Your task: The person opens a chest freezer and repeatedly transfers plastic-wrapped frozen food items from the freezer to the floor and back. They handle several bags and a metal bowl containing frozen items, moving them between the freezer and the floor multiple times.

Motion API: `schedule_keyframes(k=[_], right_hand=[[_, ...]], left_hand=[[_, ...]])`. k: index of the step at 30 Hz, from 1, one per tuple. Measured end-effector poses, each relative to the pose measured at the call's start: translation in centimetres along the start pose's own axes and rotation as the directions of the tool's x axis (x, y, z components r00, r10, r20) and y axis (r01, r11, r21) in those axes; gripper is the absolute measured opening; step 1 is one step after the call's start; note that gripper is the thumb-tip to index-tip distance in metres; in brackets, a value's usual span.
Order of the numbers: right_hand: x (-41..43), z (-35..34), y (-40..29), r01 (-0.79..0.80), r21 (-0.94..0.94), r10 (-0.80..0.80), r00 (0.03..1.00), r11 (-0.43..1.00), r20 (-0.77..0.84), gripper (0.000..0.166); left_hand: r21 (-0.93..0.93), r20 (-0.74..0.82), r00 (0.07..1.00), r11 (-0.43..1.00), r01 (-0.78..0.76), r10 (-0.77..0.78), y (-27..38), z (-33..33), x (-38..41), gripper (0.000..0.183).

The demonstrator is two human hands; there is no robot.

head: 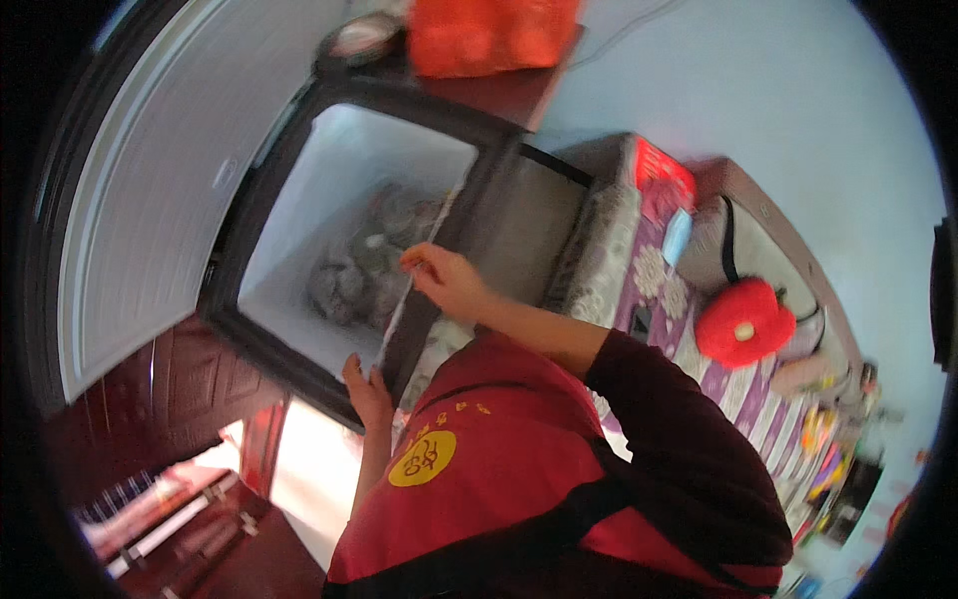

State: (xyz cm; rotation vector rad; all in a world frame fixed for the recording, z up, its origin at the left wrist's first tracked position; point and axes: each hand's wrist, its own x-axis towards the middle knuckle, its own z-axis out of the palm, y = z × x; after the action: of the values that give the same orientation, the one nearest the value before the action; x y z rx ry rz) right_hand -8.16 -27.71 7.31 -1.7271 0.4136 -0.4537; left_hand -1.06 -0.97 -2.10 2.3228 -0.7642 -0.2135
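Note:
Before me stands a chest freezer (468, 232) with a dark rim and a pale interior; its lid (165, 172) is raised. Low inside lies a heap of plastic-bagged items (359, 269), too blurred to name. My right hand (449, 283) hovers over the rim nearest me, its fingers curled towards the thumb. Whether anything small is between them is too blurred to see. Farther left, by a corner of the same rim, my left hand (368, 393) has its thumb and fingers apart and holds nothing. I wear a red apron (494, 442) with a yellow round emblem.
An orange-red bag (494, 37) sits on a brown cabinet (494, 97) beyond the freezer. To the right is a sofa with a striped purple cover (737, 400), bearing a red cushion (745, 322), a blue face mask (677, 236) and a phone-like dark object (641, 323). A wooden door (217, 367) is at left.

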Motion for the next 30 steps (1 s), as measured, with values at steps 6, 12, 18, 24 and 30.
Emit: schedule_keyframes(k=[6,12,18,24,30], right_hand=[[-12.1,-7.4,6.7,-0.174,0.226,0.272,0.799,0.958,-0.537,0.021],[-28.3,-9.5,16.0,-0.43,0.383,0.556,0.411,0.817,-0.723,0.028],[-39.9,-14.9,28.0,-0.875,-0.11,0.224,0.239,0.471,-0.945,0.056],[-41.1,-20.7,30.3,-0.964,-0.048,0.4,0.152,0.26,-0.904,0.101],[-40.2,-22.0,33.7,-0.954,0.008,0.467,0.139,0.299,-0.873,0.103]], left_hand=[[-0.076,0.048,0.998,0.997,-0.027,0.031,-0.6,0.5,0.4,0.035],[-0.07,0.092,0.987,0.989,-0.129,0.135,-0.3,-0.1,0.3,0.035],[-0.017,0.096,0.995,1.0,-0.018,0.02,-0.5,0.4,0.1,0.034],[0.068,0.088,0.995,0.996,-0.054,0.048,0.0,-0.3,0.4,0.033],[0.083,0.081,0.997,0.996,-0.019,0.012,1.2,-0.8,-0.2,0.033]])
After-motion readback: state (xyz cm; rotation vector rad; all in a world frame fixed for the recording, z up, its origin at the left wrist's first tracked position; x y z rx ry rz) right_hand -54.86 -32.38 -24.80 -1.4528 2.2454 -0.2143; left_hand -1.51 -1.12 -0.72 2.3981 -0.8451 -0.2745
